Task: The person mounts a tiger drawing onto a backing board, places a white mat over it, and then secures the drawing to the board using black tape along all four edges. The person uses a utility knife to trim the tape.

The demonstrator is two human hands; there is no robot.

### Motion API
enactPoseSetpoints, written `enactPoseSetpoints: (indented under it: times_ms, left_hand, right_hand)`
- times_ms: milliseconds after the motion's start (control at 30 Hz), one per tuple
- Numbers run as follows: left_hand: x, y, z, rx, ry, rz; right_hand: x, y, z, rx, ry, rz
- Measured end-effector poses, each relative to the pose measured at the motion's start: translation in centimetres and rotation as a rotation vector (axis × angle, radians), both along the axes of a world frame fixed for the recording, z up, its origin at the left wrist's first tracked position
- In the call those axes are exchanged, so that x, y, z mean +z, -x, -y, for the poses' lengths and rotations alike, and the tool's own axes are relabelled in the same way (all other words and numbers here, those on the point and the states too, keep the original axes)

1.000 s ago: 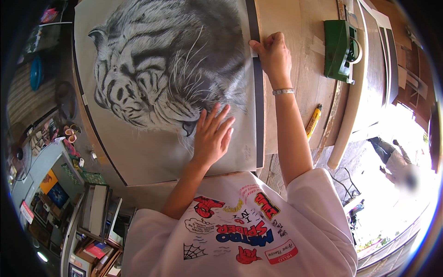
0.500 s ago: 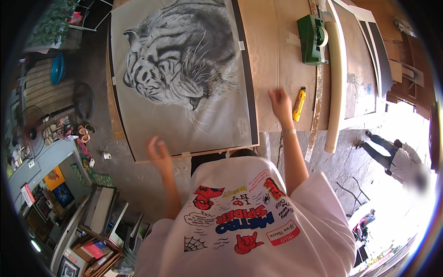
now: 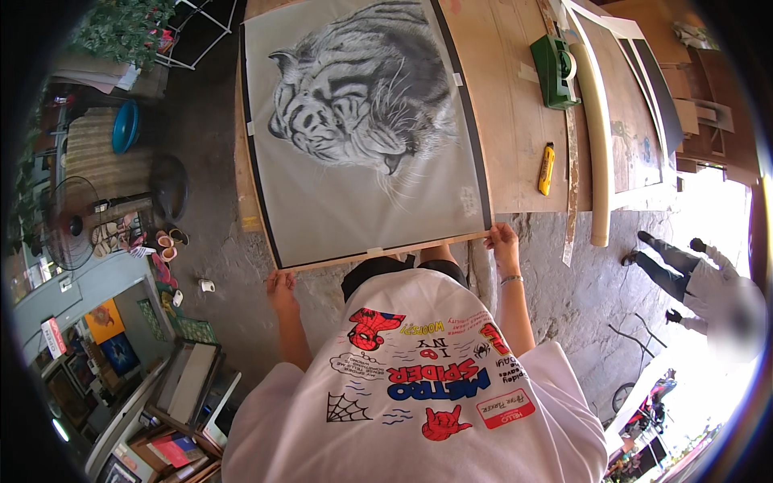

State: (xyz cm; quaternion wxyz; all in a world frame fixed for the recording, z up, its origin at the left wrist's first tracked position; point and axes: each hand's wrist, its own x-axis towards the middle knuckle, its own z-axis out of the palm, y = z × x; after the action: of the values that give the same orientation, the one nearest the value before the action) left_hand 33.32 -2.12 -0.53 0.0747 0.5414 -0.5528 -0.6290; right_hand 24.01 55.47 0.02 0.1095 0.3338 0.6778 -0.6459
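A wide brown table top point(image 3: 515, 121) lay under a big tiger drawing point(image 3: 346, 205), and the grey floor point(image 3: 213, 241) around looked rough and streaky. The drawing was on grey paper with black strips along its sides, on a flat wooden board point(image 3: 435, 242) at the table's near side. The left hand point(image 3: 282, 291) had its fingers closed on the board's near left corner, and the right hand point(image 3: 503, 241) pinched the near right corner. To the right, a green tape holder point(image 3: 550, 76) held a round white roll of tape point(image 3: 568, 64), next to a long, smooth, tan tube point(image 3: 600, 161). A thin yellow tool point(image 3: 547, 169) lay near them. Far left were a round fan point(image 3: 74, 224) and a round blue tub point(image 3: 125, 127); I could not tell what the tub held.
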Motion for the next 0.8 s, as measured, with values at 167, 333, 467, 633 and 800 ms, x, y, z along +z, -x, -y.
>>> enactPoseSetpoints:
  times_ms: [167,333,467,633,800]
  left_hand:
    - [0.5,-0.1,-0.9,-0.058,-0.028,-0.071]
    - [1.7,-0.5,-1.0,-0.279,-0.054,-0.062]
    - [2.8,0.0,-0.2,-0.385,0.483,0.005]
    - [6.3,4.9,-3.9,-0.704,1.174,-0.213]
    - [8.2,14.0,-10.9,-1.241,1.037,-0.491]
  right_hand:
    - [0.6,0.8,-1.2,0.015,-0.099,-0.156]
    - [1.9,3.5,-1.6,0.062,-0.574,-0.071]
    - [5.0,4.2,1.3,0.012,-1.102,-0.225]
    - [8.2,3.5,11.8,0.380,-1.151,-0.492]
    - [6.9,3.3,20.8,0.951,-1.131,-0.746]
